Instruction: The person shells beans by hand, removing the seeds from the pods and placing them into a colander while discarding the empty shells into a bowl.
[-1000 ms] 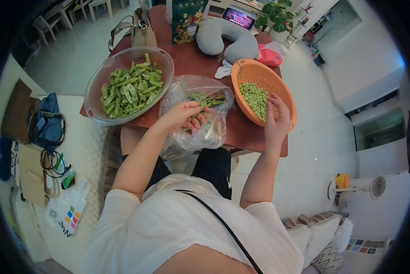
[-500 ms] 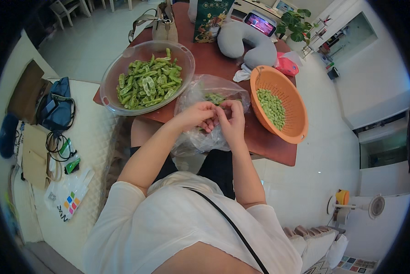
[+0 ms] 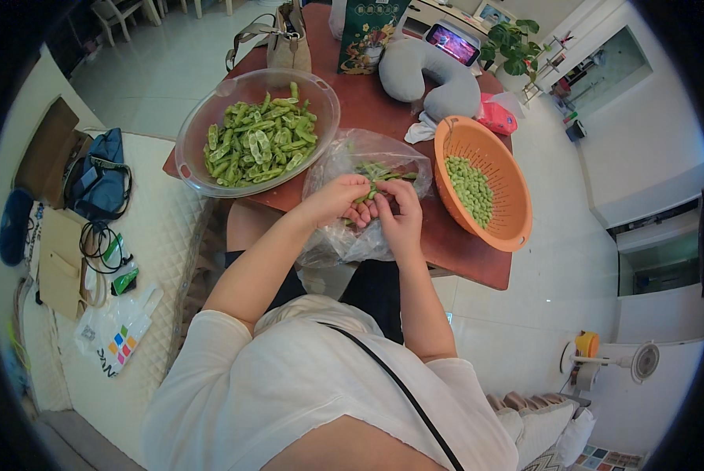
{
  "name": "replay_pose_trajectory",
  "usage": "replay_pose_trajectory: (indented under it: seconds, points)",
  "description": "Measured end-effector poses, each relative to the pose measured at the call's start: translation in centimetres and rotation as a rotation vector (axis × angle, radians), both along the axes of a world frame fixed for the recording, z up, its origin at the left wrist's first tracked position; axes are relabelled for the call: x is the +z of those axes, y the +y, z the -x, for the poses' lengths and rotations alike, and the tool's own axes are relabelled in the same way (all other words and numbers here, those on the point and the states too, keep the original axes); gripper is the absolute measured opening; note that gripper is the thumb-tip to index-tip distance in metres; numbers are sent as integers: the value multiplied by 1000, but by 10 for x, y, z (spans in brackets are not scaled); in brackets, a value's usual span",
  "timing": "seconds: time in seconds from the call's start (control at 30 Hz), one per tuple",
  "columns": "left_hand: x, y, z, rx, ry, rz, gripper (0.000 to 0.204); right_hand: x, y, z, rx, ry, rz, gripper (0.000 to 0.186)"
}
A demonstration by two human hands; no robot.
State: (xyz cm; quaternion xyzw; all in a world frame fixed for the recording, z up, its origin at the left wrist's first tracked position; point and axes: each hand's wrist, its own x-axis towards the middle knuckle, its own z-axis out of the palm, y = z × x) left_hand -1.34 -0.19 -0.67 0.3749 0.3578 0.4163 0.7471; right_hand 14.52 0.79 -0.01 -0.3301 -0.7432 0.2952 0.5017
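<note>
- Right hand (image 3: 400,213) moved from orange colander (image 3: 517,224) to frame centre.
- Upper left: clear bowl (image 3: 193,151) of pods (image 3: 262,141).
- Centre: left hand (image 3: 338,200) grips green pod (image 3: 373,192), right pinches it, over plastic bag (image 3: 330,247); hard squeeze could shoot contents astray.
- Right: beans (image 3: 468,190) in colander.

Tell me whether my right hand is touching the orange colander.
Apart. The head view shows a strip of reddish-brown table between the right hand and the near side of the orange colander.

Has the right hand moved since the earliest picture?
Yes: the right hand has moved left, away from the orange colander, to beside the left hand.
</note>
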Motion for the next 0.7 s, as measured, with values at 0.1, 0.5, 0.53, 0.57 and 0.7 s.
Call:
replay_pose_trajectory:
  seconds: [0.1, 0.5, 0.53, 0.57, 0.7]
  points:
    - [-1, 0, -1, 8, -13, 2, 20, -3, 0, -1, -31, -36, -3, 15]
    - [-1, -2, -1, 39, 10, -3, 20, -1, -5, 1, 15, -34, 14, 12]
    - [1, -2, -2, 44, 12, -3, 20, -1, -4, -1, 22, -40, 2, 13]
    - [4, -2, -3, 42, 13, -3, 20, -2, -4, -2, 29, -45, -10, 13]
    - [5, -2, -6, 41, 92, -43, 20, -9, -1, -5, 55, 165, 43, 12]
